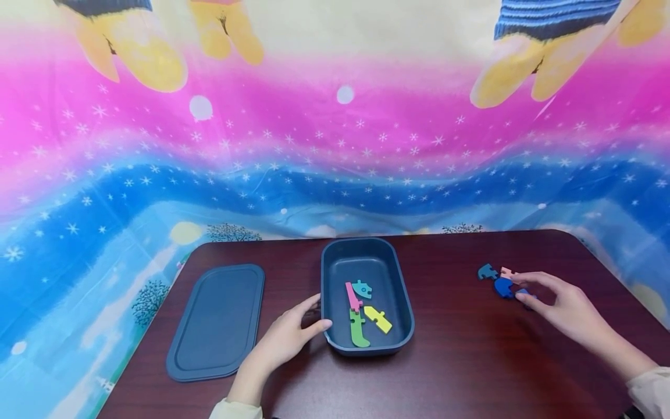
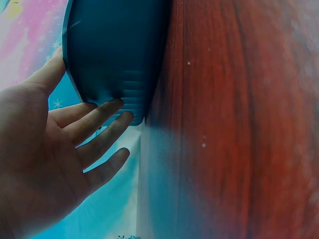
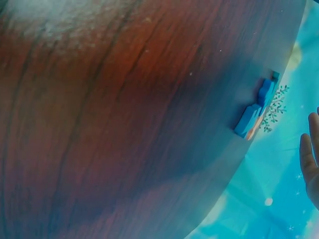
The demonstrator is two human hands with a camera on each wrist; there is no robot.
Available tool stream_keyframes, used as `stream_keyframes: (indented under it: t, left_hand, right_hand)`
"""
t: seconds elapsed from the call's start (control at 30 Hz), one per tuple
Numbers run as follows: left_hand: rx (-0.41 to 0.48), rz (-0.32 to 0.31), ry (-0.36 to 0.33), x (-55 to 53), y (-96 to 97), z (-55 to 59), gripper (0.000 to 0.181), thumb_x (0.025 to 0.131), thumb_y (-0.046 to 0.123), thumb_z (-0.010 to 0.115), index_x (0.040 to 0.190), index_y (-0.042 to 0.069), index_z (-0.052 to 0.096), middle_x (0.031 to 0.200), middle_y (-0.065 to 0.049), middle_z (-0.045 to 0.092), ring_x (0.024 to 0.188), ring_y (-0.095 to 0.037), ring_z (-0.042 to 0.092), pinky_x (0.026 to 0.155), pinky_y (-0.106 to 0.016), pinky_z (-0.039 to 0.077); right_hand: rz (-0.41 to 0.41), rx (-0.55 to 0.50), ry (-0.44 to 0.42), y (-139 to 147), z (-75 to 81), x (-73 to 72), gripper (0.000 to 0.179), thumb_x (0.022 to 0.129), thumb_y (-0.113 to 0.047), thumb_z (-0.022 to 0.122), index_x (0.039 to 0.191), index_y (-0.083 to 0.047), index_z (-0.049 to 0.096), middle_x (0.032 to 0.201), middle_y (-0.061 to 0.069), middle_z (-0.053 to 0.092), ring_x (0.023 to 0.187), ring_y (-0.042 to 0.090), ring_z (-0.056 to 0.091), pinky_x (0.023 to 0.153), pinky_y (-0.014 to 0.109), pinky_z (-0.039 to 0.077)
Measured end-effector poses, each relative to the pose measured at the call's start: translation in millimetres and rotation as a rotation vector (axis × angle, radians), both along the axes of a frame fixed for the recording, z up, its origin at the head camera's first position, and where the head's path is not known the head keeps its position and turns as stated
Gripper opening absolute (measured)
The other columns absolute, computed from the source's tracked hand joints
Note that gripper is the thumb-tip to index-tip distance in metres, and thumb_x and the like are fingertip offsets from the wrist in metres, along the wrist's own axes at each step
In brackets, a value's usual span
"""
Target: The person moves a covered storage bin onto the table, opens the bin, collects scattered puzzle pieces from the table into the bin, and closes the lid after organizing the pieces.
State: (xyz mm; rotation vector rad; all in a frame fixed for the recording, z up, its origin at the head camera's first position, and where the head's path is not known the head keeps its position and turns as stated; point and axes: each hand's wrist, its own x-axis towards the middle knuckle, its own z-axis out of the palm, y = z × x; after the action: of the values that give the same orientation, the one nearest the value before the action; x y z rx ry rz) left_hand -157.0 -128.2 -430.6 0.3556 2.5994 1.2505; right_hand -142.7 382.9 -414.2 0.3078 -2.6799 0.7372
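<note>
My left hand (image 1: pixel 285 340) is at the near left corner of a dark blue rectangular box (image 1: pixel 406 302), its thumb at the rim and its spread fingers along the outer wall. Inside lie a pink puzzle piece (image 1: pixel 353 295), a teal one with an eye mark (image 1: pixel 362 288), a green one (image 1: pixel 358 331) and a yellow one (image 1: pixel 378 319). Over at the right, my right hand (image 1: pixel 570 311) hovers with thumb and index finger apart above a small cluster: a dark teal piece (image 1: pixel 487 271), a salmon piece (image 1: pixel 506 273), a blue piece (image 1: pixel 503 288) and another blue piece (image 1: pixel 525 294) partly hidden by the thumb.
A matching dark blue lid (image 1: pixel 217 320) lies flat on the left of the dark red-brown wooden table (image 1: pixel 445 372). Behind the table's far edge hangs a printed cloth (image 1: pixel 314 145) with snowflakes, which also runs along both sides.
</note>
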Motion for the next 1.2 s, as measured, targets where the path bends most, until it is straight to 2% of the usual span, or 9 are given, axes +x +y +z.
stream_keyframes:
  t: [0.07,0.13,0.27,0.53,0.73,0.9,1.03,1.13,1.2]
  left_hand:
    - [0.000,-0.003,0.003,0.1,-0.2,-0.3,0.070,0.093,0.049,0.065,0.152,0.020,0.042,0.139,-0.004,0.056,0.129,-0.029,0.052,0.103,-0.056,0.042]
    - [0.001,-0.006,0.005,0.0,-0.3,-0.3,0.070,0.094,0.048,0.065,0.152,0.019,0.041,0.139,-0.004,0.056,0.129,-0.030,0.052,0.102,-0.056,0.042]
    - [0.004,-0.013,0.004,0.2,-0.3,0.2,0.070,0.094,0.048,0.065,0.152,0.019,0.041,0.139,-0.004,0.056,0.128,-0.030,0.053,0.102,-0.056,0.043]
    - [0.004,-0.015,0.007,0.2,-0.3,0.7,0.069,0.094,0.048,0.064,0.152,0.018,0.041,0.139,-0.004,0.057,0.127,-0.029,0.054,0.102,-0.056,0.043]
    - [-0.001,-0.012,0.010,0.2,-0.6,0.3,0.070,0.094,0.048,0.064,0.152,0.017,0.041,0.139,-0.005,0.057,0.128,-0.029,0.053,0.102,-0.056,0.042]
    - [-0.003,-0.011,0.011,0.0,-0.6,-0.1,0.070,0.094,0.049,0.064,0.152,0.017,0.041,0.139,-0.004,0.056,0.128,-0.029,0.053,0.102,-0.056,0.042]
    - [-0.002,-0.010,0.011,-0.5,-0.5,-0.6,0.070,0.094,0.049,0.064,0.152,0.017,0.041,0.139,-0.005,0.056,0.127,-0.029,0.054,0.102,-0.056,0.042]
    - [-0.001,-0.009,0.009,-0.7,-0.5,-1.1,0.070,0.094,0.049,0.064,0.152,0.017,0.041,0.139,-0.005,0.056,0.127,-0.029,0.054,0.102,-0.056,0.043]
    - [0.002,-0.009,0.008,-0.8,-0.5,-1.5,0.070,0.094,0.049,0.064,0.152,0.017,0.041,0.138,-0.004,0.057,0.127,-0.029,0.054,0.102,-0.056,0.043]
  right_hand:
    - [-0.011,-0.009,-0.008,2,-0.5,0.7,0.034,0.087,-0.016,0.079,0.120,-0.014,0.070,0.117,0.008,0.067,0.102,-0.025,0.037,0.071,0.014,0.038]
    - [-0.021,-0.013,-0.019,4,-0.5,1.7,0.033,0.087,-0.018,0.079,0.119,-0.016,0.071,0.116,-0.005,0.067,0.104,-0.027,0.034,0.073,0.015,0.038]
    - [-0.034,-0.015,-0.035,8,-0.5,3.4,0.033,0.088,-0.021,0.078,0.120,-0.018,0.071,0.113,-0.030,0.055,0.103,-0.026,0.035,0.072,0.018,0.039]
    - [-0.059,-0.018,-0.059,18,-2.8,3.4,0.032,0.089,-0.021,0.077,0.119,-0.016,0.070,0.110,-0.037,0.047,0.096,-0.019,0.041,0.064,0.019,0.038]
    - [-0.050,-0.048,-0.108,25,-5.7,3.3,0.032,0.090,-0.023,0.076,0.121,-0.015,0.069,0.112,-0.029,0.055,0.100,-0.025,0.037,0.069,0.016,0.038]
    - [-0.029,-0.077,-0.149,32,-10.0,1.1,0.034,0.091,-0.021,0.075,0.123,-0.011,0.068,0.113,-0.023,0.059,0.093,-0.019,0.051,0.069,0.009,0.041]
    - [-0.031,-0.081,-0.202,33,-13.2,-1.6,0.036,0.092,-0.022,0.074,0.124,-0.007,0.066,0.115,-0.002,0.067,0.086,-0.011,0.059,0.067,0.011,0.045]
    - [-0.039,-0.071,-0.237,34,-15.1,-2.7,0.039,0.092,-0.024,0.073,0.125,-0.006,0.065,0.119,0.016,0.065,0.085,-0.012,0.058,0.066,0.013,0.045]
    - [-0.042,-0.063,-0.249,34,-16.3,-3.3,0.040,0.092,-0.025,0.073,0.125,-0.005,0.065,0.121,0.022,0.063,0.085,-0.013,0.057,0.065,0.014,0.046]
